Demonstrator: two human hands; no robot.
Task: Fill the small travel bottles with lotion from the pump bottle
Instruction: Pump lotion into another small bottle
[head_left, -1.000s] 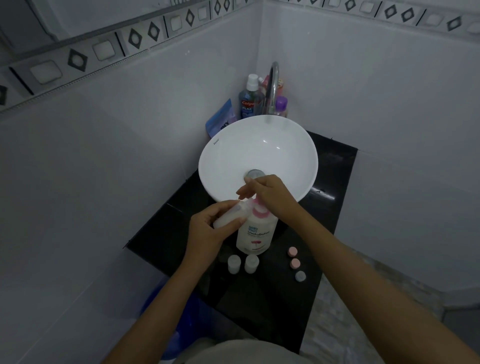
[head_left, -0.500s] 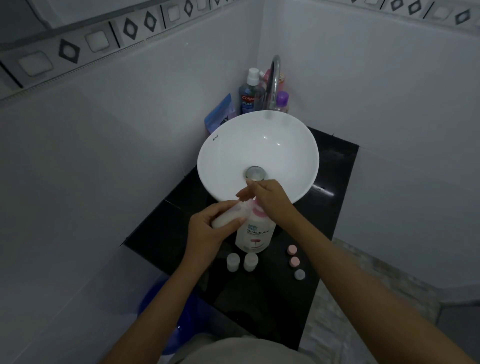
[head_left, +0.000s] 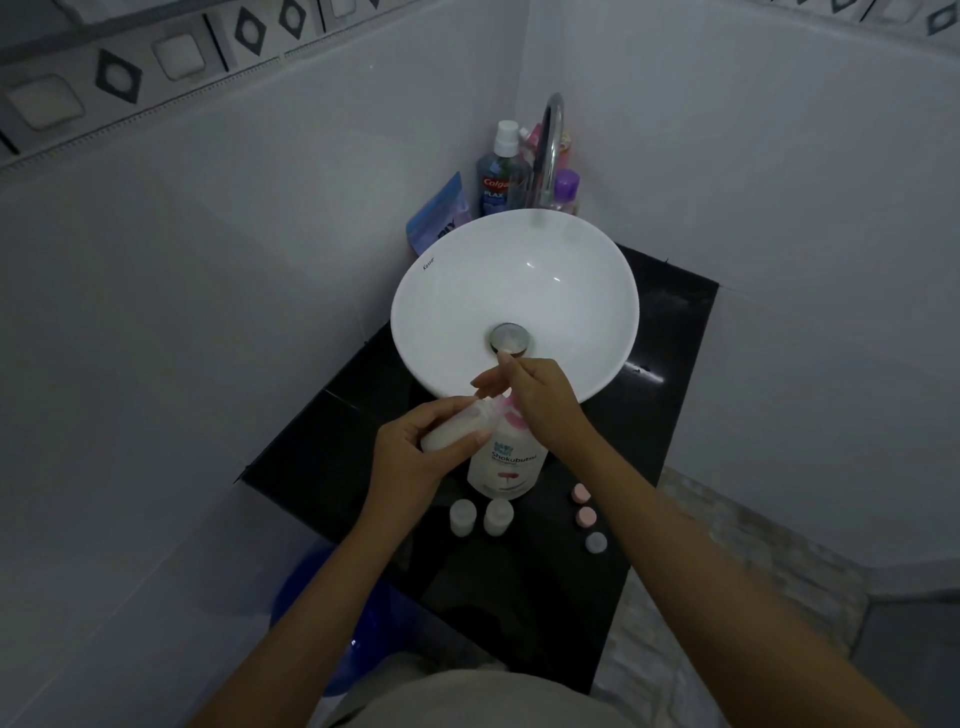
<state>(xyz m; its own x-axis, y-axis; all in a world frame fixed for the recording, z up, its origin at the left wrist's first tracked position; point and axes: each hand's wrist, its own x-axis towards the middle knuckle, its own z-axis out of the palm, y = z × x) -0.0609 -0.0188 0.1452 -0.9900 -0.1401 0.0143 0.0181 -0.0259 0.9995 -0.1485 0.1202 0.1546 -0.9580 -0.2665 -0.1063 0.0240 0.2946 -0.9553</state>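
While the left hand (head_left: 410, 457) wraps its grip around a small travel bottle (head_left: 452, 428), tilted at the spout, the right hand (head_left: 540, 402) presses the pump bottle (head_left: 506, 462) standing mid-surface (head_left: 649, 426). The light, probably slick travel bottle wants a firm hold around its body.

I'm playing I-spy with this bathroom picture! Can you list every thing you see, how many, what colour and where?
Sink: one, white, on the black counter.
Counter: one, black, in the wall corner.
Tap: one, silver, behind the sink.
Mouthwash bottle: one, blue, behind the sink.
Purple-capped bottle: one, beside the tap.
Blue pouch: one, left of the mouthwash.
Pump bottle: one, white and pink, front of the sink.
Small bottles: two standing, whitish, near the pump bottle.
Caps: three, two pink, one grey, at right.
Left hand: holds a third small bottle tilted at the pump.
Right hand: on the pump top.
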